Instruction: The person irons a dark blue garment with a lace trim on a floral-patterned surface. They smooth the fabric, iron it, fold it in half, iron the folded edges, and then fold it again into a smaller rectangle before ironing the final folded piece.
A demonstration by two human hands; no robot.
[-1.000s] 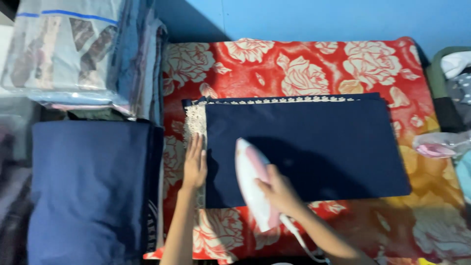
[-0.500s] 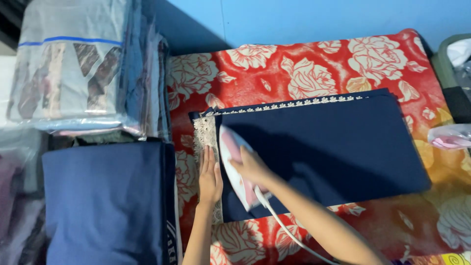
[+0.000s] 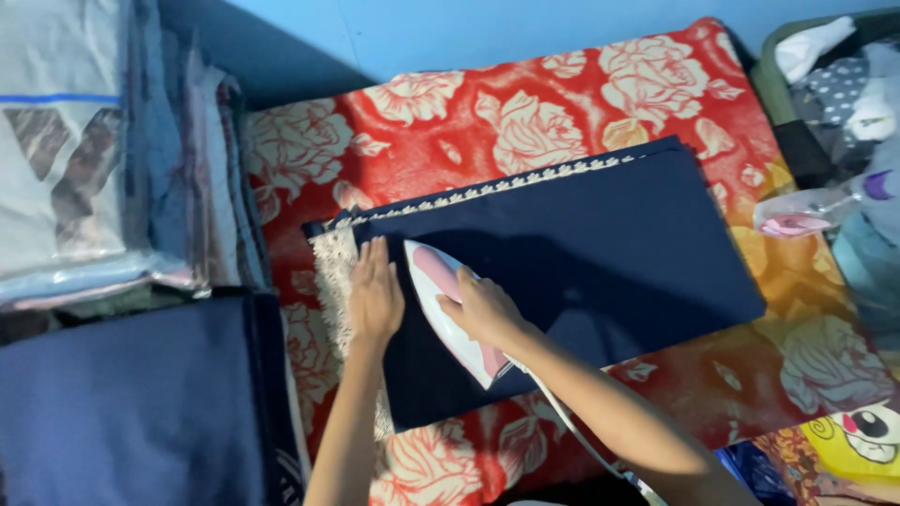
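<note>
Right hand [image 3: 483, 309] is curled closed around the handle of a white and pink iron [image 3: 448, 309], which sits flat on a folded dark blue cloth [image 3: 581, 253], nose pointing up-left near the cloth's left edge. Left hand [image 3: 375, 295] is flat, fingers spread a little, palm down, gripping nothing; it presses on the cloth's left end, just beside the iron, partly over the cream lace trim [image 3: 333, 281] that sticks out there. White cord [image 3: 562, 422] runs from the iron's back along the right forearm toward the bottom edge.

The cloth lies on a red blanket with cream roses [image 3: 497, 122]. Bare blue cloth stretches wide to the right of the iron and upward to the trimmed top edge. Red blanket shows all round the cloth.

Left: folded dark blue fabric [image 3: 131, 403] and a stack of folded clothes [image 3: 84, 159], close to the blanket's left edge. Right: a spray bottle [image 3: 806, 211] just past the cloth's right corner, and a basket of laundry [image 3: 834, 66] at top right.
</note>
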